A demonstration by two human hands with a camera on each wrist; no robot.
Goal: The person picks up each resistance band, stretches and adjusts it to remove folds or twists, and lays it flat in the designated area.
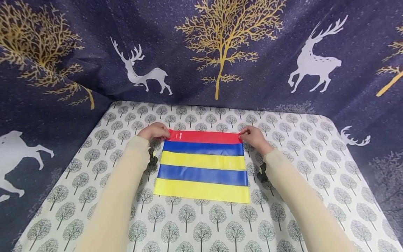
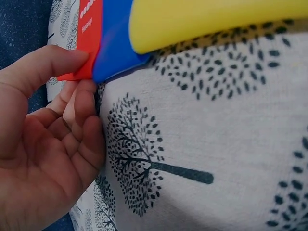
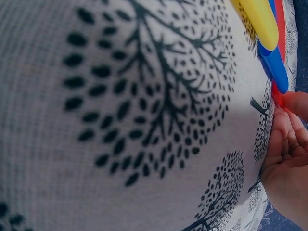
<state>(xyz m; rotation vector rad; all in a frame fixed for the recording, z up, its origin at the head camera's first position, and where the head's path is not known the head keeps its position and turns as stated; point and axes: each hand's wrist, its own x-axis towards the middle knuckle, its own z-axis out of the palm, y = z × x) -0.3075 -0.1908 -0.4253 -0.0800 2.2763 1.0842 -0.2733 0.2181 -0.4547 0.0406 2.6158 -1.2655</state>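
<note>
Flat resistance bands lie in a row on the table, edge to edge or slightly overlapping. Farthest away is a red band [image 1: 206,137] with white print, reading "Heavy" in the left wrist view. Nearer come a blue band [image 1: 204,148], a yellow band [image 1: 201,161], a second blue band [image 1: 201,174] and a second yellow band [image 1: 201,190]. My left hand [image 1: 156,132] pinches the red band's left end between thumb and fingers. At its right end, my right hand [image 1: 253,137] pinches the same band; in the right wrist view the fingertips are partly cut off.
A white cloth [image 1: 201,232] printed with grey trees covers the table. Behind it hangs a dark blue curtain [image 1: 195,52] with white deer and golden trees. Dark objects [image 1: 262,174] show beside both wrists.
</note>
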